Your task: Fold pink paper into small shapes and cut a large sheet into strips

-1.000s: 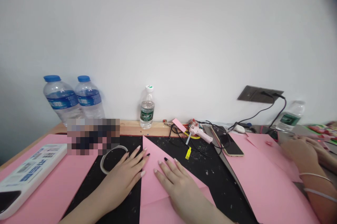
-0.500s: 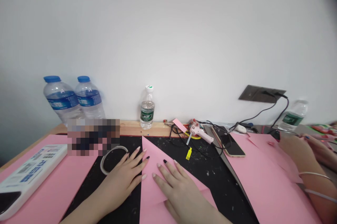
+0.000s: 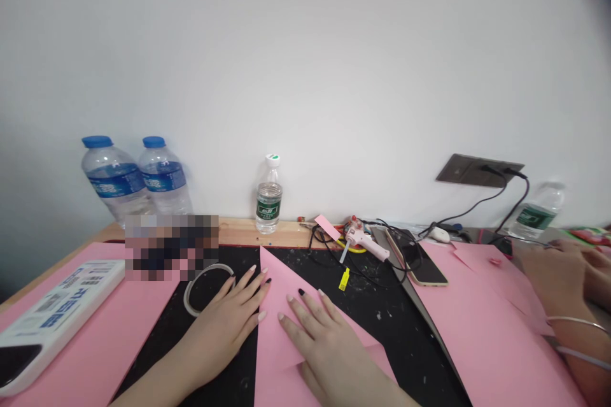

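2 blue-labelled water bottles (image 3: 117, 181) and 1 green-labelled water bottle (image 3: 268, 208) stand along the far edge of the table, their label writing too small to read. 1 pink paper sheet (image 3: 281, 337), folded, lies at the near centre of a black speckled mat (image 3: 382, 324), its point toward the far edge. Left hand (image 3: 214, 324): open, fingers spread, touching the sheet's left edge, holding nothing. Right hand (image 3: 324, 343): open, flat on the sheet, not gripping. 1 clear tape roll (image 3: 207, 289) lies just beside the left hand.

A plain white wall (image 3: 305, 63) rises behind a wooden table edge (image 3: 281, 232).
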A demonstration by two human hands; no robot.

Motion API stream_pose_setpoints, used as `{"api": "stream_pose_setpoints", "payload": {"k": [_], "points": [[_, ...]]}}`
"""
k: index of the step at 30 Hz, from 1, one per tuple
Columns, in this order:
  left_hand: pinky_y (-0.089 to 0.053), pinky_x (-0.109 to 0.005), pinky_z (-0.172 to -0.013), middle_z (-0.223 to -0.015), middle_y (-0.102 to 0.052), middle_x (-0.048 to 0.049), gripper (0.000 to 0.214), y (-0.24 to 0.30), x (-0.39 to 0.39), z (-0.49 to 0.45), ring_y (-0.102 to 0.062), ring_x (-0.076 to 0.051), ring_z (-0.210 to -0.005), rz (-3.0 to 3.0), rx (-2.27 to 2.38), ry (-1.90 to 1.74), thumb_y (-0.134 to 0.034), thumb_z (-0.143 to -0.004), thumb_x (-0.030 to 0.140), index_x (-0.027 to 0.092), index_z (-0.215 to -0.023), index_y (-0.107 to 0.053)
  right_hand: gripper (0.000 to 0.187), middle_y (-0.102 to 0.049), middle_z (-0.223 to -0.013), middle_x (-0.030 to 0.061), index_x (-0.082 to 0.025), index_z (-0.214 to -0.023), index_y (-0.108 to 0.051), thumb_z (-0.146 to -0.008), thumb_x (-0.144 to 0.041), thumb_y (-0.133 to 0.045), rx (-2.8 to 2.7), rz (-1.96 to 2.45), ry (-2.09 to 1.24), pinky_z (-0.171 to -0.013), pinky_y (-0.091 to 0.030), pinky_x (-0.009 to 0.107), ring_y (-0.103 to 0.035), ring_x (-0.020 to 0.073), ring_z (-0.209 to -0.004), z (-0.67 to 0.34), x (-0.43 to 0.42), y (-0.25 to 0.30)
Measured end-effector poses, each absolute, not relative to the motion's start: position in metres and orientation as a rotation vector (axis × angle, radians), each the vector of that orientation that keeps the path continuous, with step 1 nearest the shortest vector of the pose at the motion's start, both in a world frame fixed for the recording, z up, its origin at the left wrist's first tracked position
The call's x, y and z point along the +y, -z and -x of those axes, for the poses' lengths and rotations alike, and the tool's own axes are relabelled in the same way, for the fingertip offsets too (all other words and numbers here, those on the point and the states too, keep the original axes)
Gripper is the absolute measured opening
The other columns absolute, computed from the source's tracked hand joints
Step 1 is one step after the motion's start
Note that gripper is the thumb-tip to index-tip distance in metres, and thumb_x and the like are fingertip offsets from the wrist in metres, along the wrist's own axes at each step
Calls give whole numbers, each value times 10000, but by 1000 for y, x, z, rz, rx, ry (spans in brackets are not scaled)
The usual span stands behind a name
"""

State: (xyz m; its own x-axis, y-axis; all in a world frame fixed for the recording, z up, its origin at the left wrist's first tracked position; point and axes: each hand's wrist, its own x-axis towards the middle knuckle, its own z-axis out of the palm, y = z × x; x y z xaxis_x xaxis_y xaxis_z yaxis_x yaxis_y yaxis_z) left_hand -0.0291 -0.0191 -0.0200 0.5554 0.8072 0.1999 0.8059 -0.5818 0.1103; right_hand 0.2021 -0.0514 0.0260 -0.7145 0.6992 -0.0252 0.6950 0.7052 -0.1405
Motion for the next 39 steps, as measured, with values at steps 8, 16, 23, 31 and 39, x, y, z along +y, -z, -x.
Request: {"api": "stream_pose_setpoints", "payload": {"k": [8,16,23,31,39], "points": [[-296,-449,-986,-1408,-342,-1,473,23,-18,28,-260,-252,-1299,-2772,1448,-349,-302,-906,272,304,-1364,-188,553,-217,-1439,56,-231,-1352,-283,-822,-260,-437,-2871,1188,-193,-1069,-110,468,-168,256,-1315,-203,-50,-23],[-306,-453,-980,-1400,-355,4,465,22,-19,27,-280,-249,-1291,-2753,1458,-371,-279,-914,284,309,-1365,-172,554,-221,-1437,59,-230,-1353,-284,-822,-267,-439,-2876,1184,-175,-1064,-125,473,-178,264,-1311,-203,-50,-24],[-290,-448,-986,-1410,-333,14,471,23,-19,26,-266,-247,-1297,-2755,1474,-336,-281,-912,268,314,-1367,-169,524,-221,-1437,73,-223,-1357,-274,-852,-294,-396,-2877,1181,-216,-1061,-109,497,-158,274,-1315,-202,-51,-24],[-283,-458,-986,-1412,-331,19,465,21,-19,26,-259,-248,-1298,-2748,1470,-318,-267,-916,277,310,-1368,-163,515,-218,-1438,78,-216,-1358,-270,-862,-312,-373,-2875,1192,-250,-1060,-99,506,-151,277,-1316,-201,-51,-26],[-289,-453,-984,-1412,-328,35,466,23,-18,26,-256,-238,-1300,-2761,1485,-293,-265,-919,308,314,-1369,-144,509,-219,-1439,72,-221,-1357,-271,-869,-339,-358,-2877,1199,-255,-1061,-108,499,-162,272,-1314,-201,-52,-26]]}}
